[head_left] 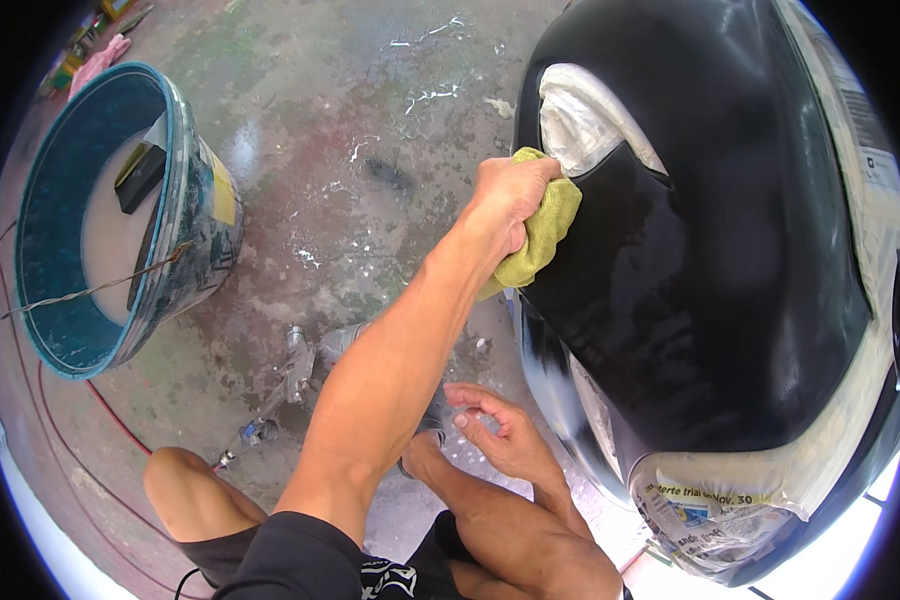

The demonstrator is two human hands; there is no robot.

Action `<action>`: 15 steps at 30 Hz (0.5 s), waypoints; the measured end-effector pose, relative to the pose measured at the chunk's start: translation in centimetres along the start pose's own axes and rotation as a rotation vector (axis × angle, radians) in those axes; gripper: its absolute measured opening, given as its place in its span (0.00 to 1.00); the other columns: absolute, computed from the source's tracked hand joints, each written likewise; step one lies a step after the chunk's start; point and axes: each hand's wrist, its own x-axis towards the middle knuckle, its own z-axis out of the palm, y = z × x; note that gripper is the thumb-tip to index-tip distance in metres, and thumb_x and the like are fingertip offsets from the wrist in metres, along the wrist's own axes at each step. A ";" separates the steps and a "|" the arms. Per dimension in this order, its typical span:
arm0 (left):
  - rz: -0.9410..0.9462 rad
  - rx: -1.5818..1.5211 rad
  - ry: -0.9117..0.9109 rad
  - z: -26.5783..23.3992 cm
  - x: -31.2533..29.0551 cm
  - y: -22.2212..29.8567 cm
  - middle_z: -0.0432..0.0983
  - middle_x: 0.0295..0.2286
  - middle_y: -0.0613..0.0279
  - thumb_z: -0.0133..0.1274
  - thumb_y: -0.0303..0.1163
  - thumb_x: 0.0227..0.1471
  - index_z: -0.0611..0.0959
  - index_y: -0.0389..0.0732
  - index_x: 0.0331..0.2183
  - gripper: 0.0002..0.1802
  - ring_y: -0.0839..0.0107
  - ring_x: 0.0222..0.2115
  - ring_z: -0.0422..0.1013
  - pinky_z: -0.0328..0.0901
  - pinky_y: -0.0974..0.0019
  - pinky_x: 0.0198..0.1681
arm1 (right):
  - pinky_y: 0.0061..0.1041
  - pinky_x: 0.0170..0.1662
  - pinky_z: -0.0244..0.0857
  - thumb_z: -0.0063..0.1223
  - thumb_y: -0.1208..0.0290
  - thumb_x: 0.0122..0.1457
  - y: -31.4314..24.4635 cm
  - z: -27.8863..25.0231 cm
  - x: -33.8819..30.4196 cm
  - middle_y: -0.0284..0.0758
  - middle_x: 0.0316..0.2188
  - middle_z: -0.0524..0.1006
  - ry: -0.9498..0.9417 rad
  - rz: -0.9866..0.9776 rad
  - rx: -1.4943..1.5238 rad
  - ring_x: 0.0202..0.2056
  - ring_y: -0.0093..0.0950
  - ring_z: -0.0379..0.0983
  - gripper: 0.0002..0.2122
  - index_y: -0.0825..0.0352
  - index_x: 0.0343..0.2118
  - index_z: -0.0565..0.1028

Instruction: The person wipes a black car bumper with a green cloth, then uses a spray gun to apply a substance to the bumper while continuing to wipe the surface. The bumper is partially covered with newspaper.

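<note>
My left hand (510, 200) is closed around a folded yellow-green cloth (548, 225). The cloth presses against the left edge of a glossy black, curved vehicle body panel (650, 290), just below an opening covered with whitish masking film (580, 125). Lower down, my right hand (505, 435) hovers by my right knee with its fingers loosely bent and apart, holding nothing. Newspaper and pale masking tape (720, 500) border the panel's lower and right sides.
A blue bucket (35, 225) of milky water with dark blocks (142, 180) stands at left. A spray-gun-like tool (298, 365), partly behind my forearm, lies on the stained concrete floor (300, 130). A red hose (120, 418) runs past the bucket.
</note>
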 end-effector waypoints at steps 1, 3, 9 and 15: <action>-0.024 0.011 0.008 0.3 -0.3 0.1 0.83 0.29 0.46 0.64 0.23 0.54 0.84 0.26 0.37 0.10 0.57 0.25 0.82 0.76 0.51 0.25 | 0.31 0.64 0.69 0.60 0.70 0.75 0.1 0.0 0.0 0.40 0.66 0.79 0.005 -0.003 0.003 0.62 0.30 0.77 0.16 0.70 0.62 0.80; -0.036 0.010 0.012 0.7 -0.9 0.3 0.82 0.29 0.46 0.64 0.23 0.54 0.84 0.26 0.37 0.10 0.57 0.25 0.82 0.75 0.51 0.26 | 0.33 0.63 0.71 0.61 0.68 0.75 0.3 0.3 -0.1 0.41 0.66 0.79 0.013 -0.007 0.008 0.62 0.33 0.78 0.17 0.69 0.61 0.80; 0.115 -0.005 -0.078 2.7 -3.3 1.4 0.82 0.29 0.53 0.61 0.23 0.55 0.86 0.28 0.35 0.07 0.64 0.25 0.80 0.73 0.56 0.27 | 0.32 0.63 0.71 0.61 0.68 0.75 0.2 0.4 -0.1 0.41 0.66 0.79 0.010 0.008 -0.005 0.61 0.32 0.78 0.17 0.69 0.62 0.80; 0.435 -0.217 -0.128 4.9 -7.9 3.2 0.80 0.31 0.62 0.62 0.32 0.64 0.81 0.33 0.44 0.13 0.74 0.28 0.75 0.73 0.63 0.34 | 0.32 0.62 0.71 0.60 0.67 0.76 -0.8 1.0 0.3 0.39 0.64 0.80 -0.016 -0.005 -0.011 0.61 0.32 0.78 0.18 0.69 0.63 0.80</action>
